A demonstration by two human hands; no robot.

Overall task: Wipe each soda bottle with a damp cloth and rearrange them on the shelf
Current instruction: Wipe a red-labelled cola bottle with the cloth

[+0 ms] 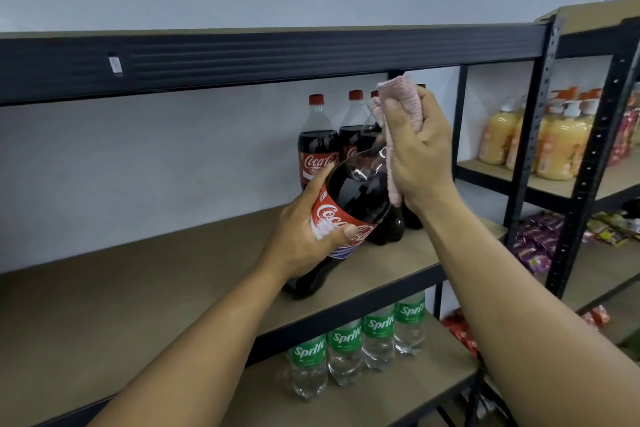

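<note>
Your left hand (pixel 311 236) wraps the label band of the tilted cola bottle (pixel 360 191), thumb across the front. That leans the neck toward 1 o'clock and offers the shoulder to the cloth. Your right hand (pixel 415 149) has the pink cloth (pixel 398 104) bunched in its curled fingers around the neck and cap, which it hides, and a tail of cloth hangs down the shoulder. The base points to 7 o'clock, near the front edge of the shelf board (pixel 138 288); whether it rests there cannot be told. The standing cola bottles (pixel 317 146) crowd just behind at 12 o'clock and the dark beam (pixel 277 55) sits close above your right hand, so lift little. Open board runs off toward 9 o'clock, likely the easiest way to swing the bottle
</note>
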